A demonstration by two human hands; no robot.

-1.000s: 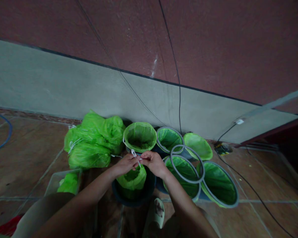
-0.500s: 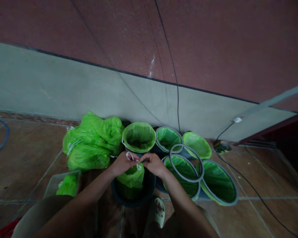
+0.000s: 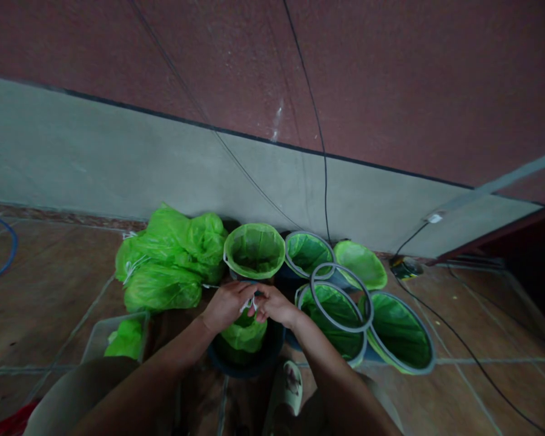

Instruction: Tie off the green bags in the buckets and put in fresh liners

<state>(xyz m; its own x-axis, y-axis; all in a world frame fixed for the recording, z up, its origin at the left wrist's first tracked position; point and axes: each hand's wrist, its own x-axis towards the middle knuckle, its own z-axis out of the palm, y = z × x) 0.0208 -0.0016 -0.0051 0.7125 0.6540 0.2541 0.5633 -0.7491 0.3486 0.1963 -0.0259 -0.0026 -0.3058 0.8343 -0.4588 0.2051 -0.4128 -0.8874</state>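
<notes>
My left hand (image 3: 226, 304) and my right hand (image 3: 274, 305) meet over a dark round bucket (image 3: 247, 357) on the floor. Both pinch a thin white string (image 3: 249, 303) at the gathered mouth of a green plastic bag (image 3: 244, 332) that sits inside the bucket. The fingers of each hand are closed tight on the string, knuckles almost touching. My knees and a pale sandal (image 3: 284, 392) show below the bucket.
Several buckets lined with green bags (image 3: 254, 249) stand ahead and to the right, one with a loose grey ring (image 3: 340, 298) on top. Tied green bags (image 3: 168, 260) pile at the left. A clear tub (image 3: 100, 335) holds another bag. Cables (image 3: 458, 345) cross the tiled floor near the wall.
My hands have drawn closer together and lower over the bag's mouth. The white string loop seen earlier is now pulled in tight between my fingers, and the bag's top is more bunched.
</notes>
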